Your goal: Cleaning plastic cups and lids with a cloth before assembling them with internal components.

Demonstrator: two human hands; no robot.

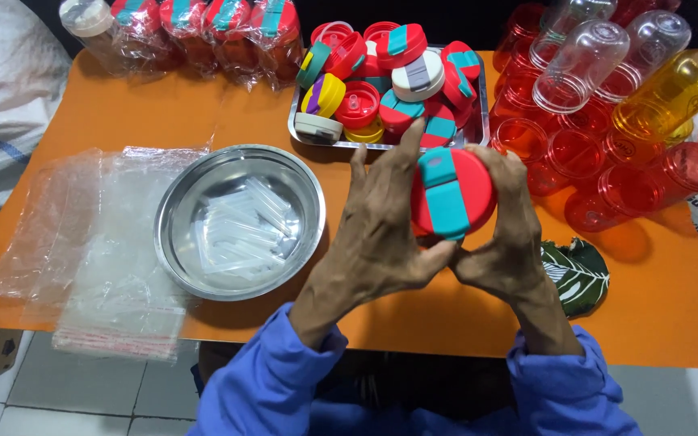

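both hands [446, 242] hold a round red lid [452, 192] with a teal flap

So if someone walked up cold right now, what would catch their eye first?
Most likely the red lid with a teal strap, held up mid-frame between the left hand and right hand above the orange table. Behind it, a metal tray heaped with coloured lids sits at the far edge, with red, clear and yellow cups crowded to its right. To the left of the hands is a round steel bowl holding small clear bags.
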